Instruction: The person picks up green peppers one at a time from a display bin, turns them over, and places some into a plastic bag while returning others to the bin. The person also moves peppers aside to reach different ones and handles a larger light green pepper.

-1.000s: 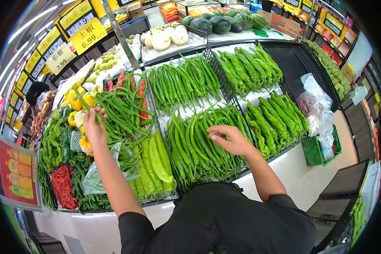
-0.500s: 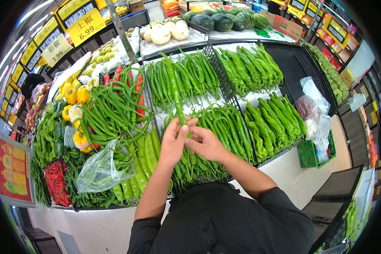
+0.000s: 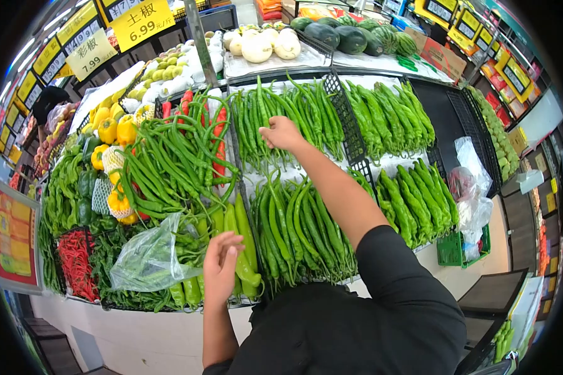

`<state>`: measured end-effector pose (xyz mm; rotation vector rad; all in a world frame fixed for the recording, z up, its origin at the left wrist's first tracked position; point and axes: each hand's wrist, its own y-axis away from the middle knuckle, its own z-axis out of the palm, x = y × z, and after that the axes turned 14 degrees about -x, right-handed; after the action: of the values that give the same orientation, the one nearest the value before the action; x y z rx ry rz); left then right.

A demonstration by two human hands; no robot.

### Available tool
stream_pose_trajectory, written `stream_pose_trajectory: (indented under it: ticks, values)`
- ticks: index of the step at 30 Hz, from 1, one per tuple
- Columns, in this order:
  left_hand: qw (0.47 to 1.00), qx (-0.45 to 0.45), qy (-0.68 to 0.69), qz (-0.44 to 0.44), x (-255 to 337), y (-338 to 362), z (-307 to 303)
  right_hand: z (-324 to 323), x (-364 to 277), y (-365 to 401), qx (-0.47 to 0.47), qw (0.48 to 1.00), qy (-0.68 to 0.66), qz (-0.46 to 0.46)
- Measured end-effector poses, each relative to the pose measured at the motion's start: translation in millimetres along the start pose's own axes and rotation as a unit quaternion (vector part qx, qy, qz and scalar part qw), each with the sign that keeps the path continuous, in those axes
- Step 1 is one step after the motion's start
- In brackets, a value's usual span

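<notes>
My right hand (image 3: 283, 134) reaches over the upper middle tray of long green peppers (image 3: 306, 115), its fingers pinched on a long green pepper that lies among the others. The fingertips partly hide where it is gripped. Lower left, my left hand (image 3: 221, 259) is held above the broad light-green peppers (image 3: 247, 275), fingers loosely bent and apart, with nothing in them. To its left lies a clear plastic bag (image 3: 147, 253). Between and below my hands, more long green peppers (image 3: 294, 225) fill the lower middle tray.
Left are tangled green peppers (image 3: 169, 162), yellow peppers (image 3: 108, 130) and small red chillies (image 3: 78, 262). Melons (image 3: 351, 39) and white gourds (image 3: 256, 47) stand at the back. Black dividers (image 3: 346, 119) separate trays. Plastic bags (image 3: 475, 206) hang over a green basket (image 3: 447, 250) at right.
My hands have parted. The right one has moved up and forward with the long pepper, now down on the upper tray; the left one has let go and dropped lower left. The view has shifted slightly.
</notes>
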<state>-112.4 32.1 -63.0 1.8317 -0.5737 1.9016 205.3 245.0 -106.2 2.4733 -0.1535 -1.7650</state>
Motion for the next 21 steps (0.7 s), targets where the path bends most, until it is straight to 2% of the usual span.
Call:
stream_pose_trajectory:
  ticks: [4, 7, 8, 12, 15, 21]
  values:
    - [0.999, 0.036, -0.001, -0.015, -9, 6, -10, 26, 0, -36, -0.029, 0.981, 0.182, 0.060]
    - [0.999, 0.046, 0.007, -0.013, -12, 3, -15, 53, 10, -47, -0.030, 0.952, 0.300, 0.046]
    - [0.999, 0.047, 0.014, -0.013, -11, 2, -17, 61, 15, -47, -0.018, 0.945, 0.326, 0.015]
    - [0.999, 0.041, 0.027, -0.020, -15, -3, -19, 72, 19, -41, -0.019, 0.948, 0.316, 0.020]
    - [0.999, 0.028, 0.027, -0.022, -17, -5, -17, 74, 37, -51, -0.035, 0.940, 0.340, -0.017]
    - [0.999, 0.013, 0.023, -0.024, -16, -4, -15, 71, 35, -44, -0.041, 0.941, 0.335, -0.030]
